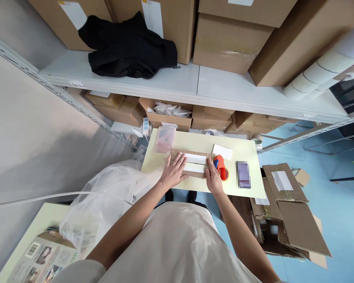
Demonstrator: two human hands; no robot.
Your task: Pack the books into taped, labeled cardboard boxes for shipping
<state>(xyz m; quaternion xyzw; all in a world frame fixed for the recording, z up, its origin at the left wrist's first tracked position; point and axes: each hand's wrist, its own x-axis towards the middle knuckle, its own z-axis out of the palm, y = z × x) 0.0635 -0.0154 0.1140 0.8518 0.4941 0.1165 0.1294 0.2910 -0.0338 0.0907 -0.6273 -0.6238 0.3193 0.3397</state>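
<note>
A small flat cardboard box (191,173) with two white strips along its top lies on the pale yellow table (200,137). My left hand (174,171) rests on the box's left part, palm down with the fingers stretched out. At the opposite end, my right hand (214,179) grips the box's edge, fingers on top; its far side is hidden. Touching or very near the right hand is a red tape dispenser (219,165) with a roll in it. Behind it lies a white card or small box (222,151).
A translucent plastic case (165,138) is at the table's back left, a blurred purple rectangular object (243,175) at the right. Above is a metal shelf (183,84) holding cartons and a black garment (129,47). Clear wrap (106,192) is left; opened cartons (292,204) are right.
</note>
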